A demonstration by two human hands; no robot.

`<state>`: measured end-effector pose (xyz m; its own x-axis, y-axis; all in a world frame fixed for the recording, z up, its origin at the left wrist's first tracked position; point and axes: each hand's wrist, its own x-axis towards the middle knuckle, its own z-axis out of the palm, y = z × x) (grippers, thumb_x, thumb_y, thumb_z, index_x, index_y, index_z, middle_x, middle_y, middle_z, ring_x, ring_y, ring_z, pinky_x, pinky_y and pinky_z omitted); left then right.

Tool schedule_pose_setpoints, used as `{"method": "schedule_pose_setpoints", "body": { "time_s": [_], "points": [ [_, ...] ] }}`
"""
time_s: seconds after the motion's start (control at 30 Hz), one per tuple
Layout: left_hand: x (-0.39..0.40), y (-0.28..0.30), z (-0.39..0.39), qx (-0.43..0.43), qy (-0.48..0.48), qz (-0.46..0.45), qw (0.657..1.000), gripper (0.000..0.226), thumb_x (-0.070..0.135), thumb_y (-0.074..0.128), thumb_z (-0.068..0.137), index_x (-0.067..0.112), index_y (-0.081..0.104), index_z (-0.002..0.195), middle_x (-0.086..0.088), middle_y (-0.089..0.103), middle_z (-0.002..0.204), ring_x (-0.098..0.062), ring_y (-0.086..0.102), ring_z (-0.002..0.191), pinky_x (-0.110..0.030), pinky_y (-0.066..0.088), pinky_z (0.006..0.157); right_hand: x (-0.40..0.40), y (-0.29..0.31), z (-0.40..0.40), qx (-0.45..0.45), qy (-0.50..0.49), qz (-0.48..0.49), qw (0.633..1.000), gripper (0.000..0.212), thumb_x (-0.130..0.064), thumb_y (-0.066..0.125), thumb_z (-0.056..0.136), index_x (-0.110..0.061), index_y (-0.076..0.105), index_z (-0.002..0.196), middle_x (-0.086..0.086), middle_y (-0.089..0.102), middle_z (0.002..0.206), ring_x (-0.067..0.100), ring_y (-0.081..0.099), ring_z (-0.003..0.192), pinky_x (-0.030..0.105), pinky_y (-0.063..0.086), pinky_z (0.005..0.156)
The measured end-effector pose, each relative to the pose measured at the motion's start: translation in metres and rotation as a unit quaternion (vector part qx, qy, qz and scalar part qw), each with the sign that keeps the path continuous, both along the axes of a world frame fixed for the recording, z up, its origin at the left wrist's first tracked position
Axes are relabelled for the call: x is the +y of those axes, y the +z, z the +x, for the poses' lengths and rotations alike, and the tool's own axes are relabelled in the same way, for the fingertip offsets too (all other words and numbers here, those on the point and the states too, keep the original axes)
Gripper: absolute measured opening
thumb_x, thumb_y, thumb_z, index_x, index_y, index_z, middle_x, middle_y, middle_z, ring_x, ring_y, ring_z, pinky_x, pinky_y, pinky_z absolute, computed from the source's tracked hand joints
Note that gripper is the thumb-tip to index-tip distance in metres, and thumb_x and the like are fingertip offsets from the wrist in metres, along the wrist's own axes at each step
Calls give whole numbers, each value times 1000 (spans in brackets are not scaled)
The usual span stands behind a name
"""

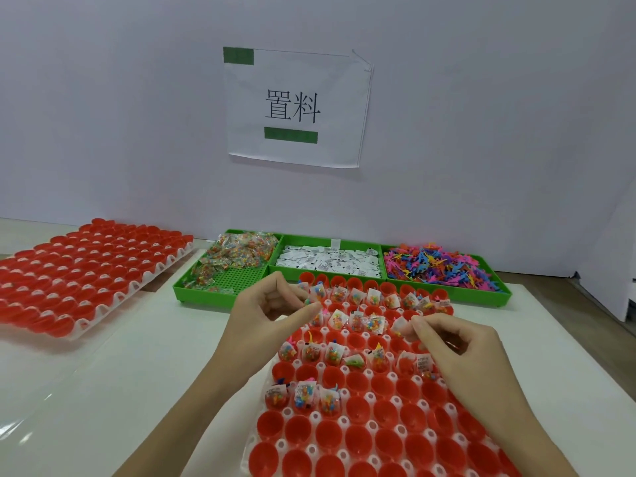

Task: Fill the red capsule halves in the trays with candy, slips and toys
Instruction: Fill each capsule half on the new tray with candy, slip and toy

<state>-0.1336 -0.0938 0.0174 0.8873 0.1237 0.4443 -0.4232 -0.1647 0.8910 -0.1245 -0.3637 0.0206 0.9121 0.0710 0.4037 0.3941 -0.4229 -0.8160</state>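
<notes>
Fingertips (311, 306) of the left hand (266, 313) pinch together over filled capsule halves (358, 320).
Right hand (454, 342) pinches a white slip (401, 325) at frame centre, above the near tray (371, 425).

We count 2 white trays of red capsule halves: the near tray (344, 421) at 6 o'clock and the far tray (144, 284) at 9 o'clock. 3 green bins sit at 12 o'clock: candy bin (192, 290), slip bin (278, 251), toy bin (502, 287). 1 paper sign (296, 105) hangs above. We see 2 hands: left hand (265, 318), right hand (457, 342).
</notes>
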Motion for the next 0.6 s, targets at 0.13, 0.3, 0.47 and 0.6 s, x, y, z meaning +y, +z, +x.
{"method": "schedule_pose_setpoints", "body": {
  "time_s": [0.13,0.3,0.47,0.6],
  "points": [
    [-3,-2,-1,22,-28,17,999,34,13,85,82,21,69,111,-4,78,94,-23,75,85,-31,62,80,-2,2,1,-5,12,3,1000,24,-27,67,95,-38,79,78,-16,77,84,-2,71,85,12,54,76],
    [-1,-4,2,45,-29,2,999,18,11,82,85,20,80,100,-2,80,99,-23,78,87,-33,62,85,-1,20,8,4,42,-66,997,20,-31,66,95,-36,80,82,-18,76,84,1,71,84,24,57,76],
    [0,-7,4,37,-13,9,999,13,5,77,89,14,80,98,-1,79,102,-22,78,82,-27,62,80,13,41,38,-1,52,-153,987,16,-35,66,95,-35,79,85,-21,74,77,-5,67,72,12,51,64],
    [1,-11,5,-17,57,100,993,15,2,79,86,12,80,98,1,78,89,-15,75,77,-28,61,78,25,47,83,1,35,-227,973,23,-32,63,99,-30,79,83,-7,74,69,9,60,52,13,45,53]
  ]
}}
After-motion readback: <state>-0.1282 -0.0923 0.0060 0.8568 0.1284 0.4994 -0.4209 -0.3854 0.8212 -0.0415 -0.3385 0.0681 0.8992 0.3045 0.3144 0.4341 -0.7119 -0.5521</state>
